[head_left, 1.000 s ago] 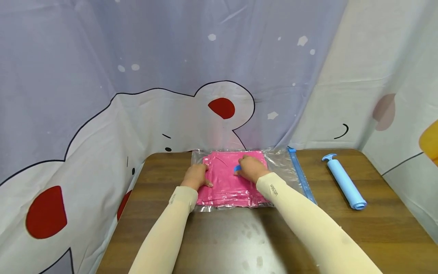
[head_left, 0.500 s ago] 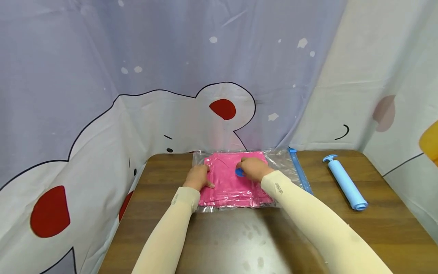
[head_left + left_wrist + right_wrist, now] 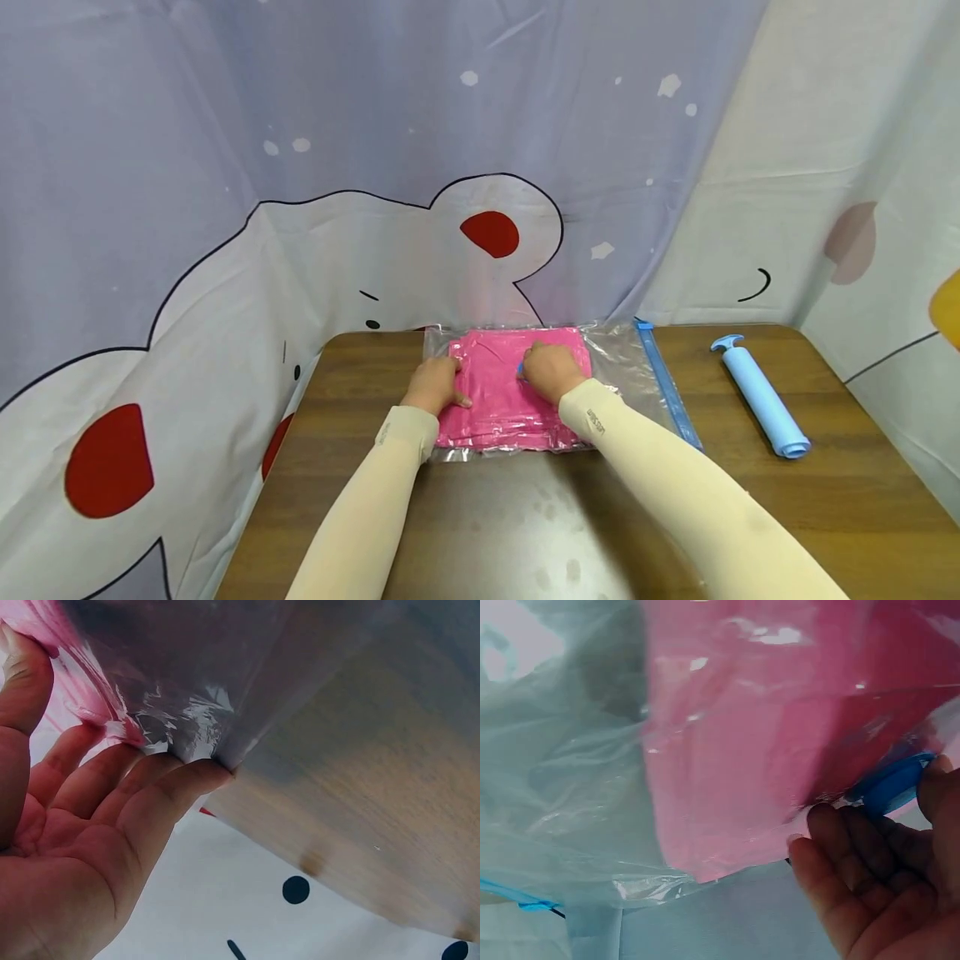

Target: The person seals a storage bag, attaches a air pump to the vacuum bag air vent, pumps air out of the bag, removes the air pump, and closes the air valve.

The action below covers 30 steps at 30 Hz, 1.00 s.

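A clear vacuum storage bag (image 3: 622, 358) with folded pink cloth (image 3: 491, 392) inside lies flat at the back of the table. My left hand (image 3: 432, 387) rests at its left edge, thumb apart from the fingers. In the left wrist view, the fairly straight fingers (image 3: 135, 776) touch the clear plastic beside the pink cloth. My right hand (image 3: 553, 372) is over the middle of the bag and pinches the round blue valve cap (image 3: 896, 784), thumb against its rim. From the head view, the hand covers most of that cap.
A light blue hand pump (image 3: 765, 404) with a T-shaped handle lies on the wooden table (image 3: 480, 533) to the right. The bag's blue zip strip (image 3: 669, 387) runs along its right end. A patterned curtain (image 3: 360, 267) stands behind the table.
My right hand turned to uncover more of the blue valve cap, then turned back over it. The left hand keeps its place on the bag, and the pump has not moved.
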Each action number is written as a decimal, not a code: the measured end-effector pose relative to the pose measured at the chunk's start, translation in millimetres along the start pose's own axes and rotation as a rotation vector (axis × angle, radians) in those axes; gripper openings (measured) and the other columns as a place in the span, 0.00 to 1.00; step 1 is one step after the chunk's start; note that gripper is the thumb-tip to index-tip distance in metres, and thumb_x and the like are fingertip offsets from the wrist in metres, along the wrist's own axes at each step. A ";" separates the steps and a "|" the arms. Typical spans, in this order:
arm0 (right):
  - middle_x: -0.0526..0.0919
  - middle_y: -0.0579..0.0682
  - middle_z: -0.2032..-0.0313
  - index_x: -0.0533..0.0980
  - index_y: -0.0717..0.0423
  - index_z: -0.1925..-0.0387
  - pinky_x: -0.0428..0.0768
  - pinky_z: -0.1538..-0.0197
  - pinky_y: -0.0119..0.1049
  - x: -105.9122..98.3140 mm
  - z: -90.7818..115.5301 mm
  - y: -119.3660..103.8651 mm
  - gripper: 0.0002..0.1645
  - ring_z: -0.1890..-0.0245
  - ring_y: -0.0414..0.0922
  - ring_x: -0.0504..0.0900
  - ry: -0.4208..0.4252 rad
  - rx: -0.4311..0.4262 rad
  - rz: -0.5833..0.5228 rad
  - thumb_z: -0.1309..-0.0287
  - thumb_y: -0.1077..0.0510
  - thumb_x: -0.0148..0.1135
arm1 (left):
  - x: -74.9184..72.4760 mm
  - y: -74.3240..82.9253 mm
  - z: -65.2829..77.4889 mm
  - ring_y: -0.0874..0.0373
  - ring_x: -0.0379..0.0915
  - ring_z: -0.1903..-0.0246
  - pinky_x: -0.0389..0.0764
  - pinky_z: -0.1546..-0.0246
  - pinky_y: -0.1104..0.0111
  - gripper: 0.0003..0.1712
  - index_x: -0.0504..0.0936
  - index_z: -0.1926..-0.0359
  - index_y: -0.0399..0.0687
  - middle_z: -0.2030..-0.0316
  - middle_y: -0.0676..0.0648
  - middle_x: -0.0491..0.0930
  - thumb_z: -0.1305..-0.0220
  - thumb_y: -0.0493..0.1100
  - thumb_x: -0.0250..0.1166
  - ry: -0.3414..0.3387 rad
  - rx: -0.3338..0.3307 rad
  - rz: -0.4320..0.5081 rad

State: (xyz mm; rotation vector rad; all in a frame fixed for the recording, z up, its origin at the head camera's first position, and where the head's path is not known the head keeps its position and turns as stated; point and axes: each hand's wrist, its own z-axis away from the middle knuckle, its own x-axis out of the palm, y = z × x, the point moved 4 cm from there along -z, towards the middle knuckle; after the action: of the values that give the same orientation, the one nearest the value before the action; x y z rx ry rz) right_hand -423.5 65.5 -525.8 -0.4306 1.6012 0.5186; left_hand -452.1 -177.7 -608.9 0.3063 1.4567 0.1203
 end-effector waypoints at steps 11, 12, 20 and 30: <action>0.88 0.58 0.52 0.88 0.56 0.47 0.93 0.46 0.50 -6.2 2.5 8.6 0.13 0.55 0.53 0.92 -0.061 -0.229 -0.156 0.29 0.68 0.71 | 3.2 2.8 4.0 0.43 0.87 0.43 0.88 0.33 0.45 0.50 0.89 0.32 0.48 0.39 0.42 0.92 0.55 0.59 0.94 -0.011 -0.027 0.033; 0.88 0.58 0.53 0.88 0.56 0.48 0.93 0.47 0.49 -5.6 3.1 9.3 0.13 0.57 0.52 0.91 -0.057 -0.237 -0.152 0.29 0.69 0.70 | 3.6 2.9 4.3 0.43 0.87 0.43 0.88 0.33 0.45 0.50 0.89 0.32 0.48 0.40 0.42 0.92 0.55 0.59 0.94 -0.007 -0.028 0.037; 0.91 0.60 0.52 0.88 0.60 0.50 0.95 0.49 0.51 -2.6 5.1 4.7 0.10 0.55 0.56 0.94 -0.046 -0.192 0.010 0.27 0.70 0.66 | 5.7 5.1 4.4 0.41 0.88 0.40 0.88 0.32 0.44 0.50 0.88 0.31 0.47 0.38 0.41 0.92 0.53 0.61 0.93 -0.001 -0.002 0.022; 0.90 0.65 0.59 0.87 0.66 0.59 0.96 0.54 0.56 -11.0 0.9 -9.3 0.07 0.58 0.61 0.92 -0.035 -0.085 -0.091 0.29 0.72 0.64 | 4.2 -3.1 -2.4 0.41 0.88 0.41 0.88 0.34 0.43 0.50 0.89 0.31 0.49 0.38 0.41 0.92 0.54 0.61 0.94 0.020 -0.005 0.015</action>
State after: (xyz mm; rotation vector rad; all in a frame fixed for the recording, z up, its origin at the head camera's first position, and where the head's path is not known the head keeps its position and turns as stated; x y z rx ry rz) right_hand -416.5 58.1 -515.6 -0.5532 1.5227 0.5232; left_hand -454.3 -179.2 -613.9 0.3128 1.4739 0.1387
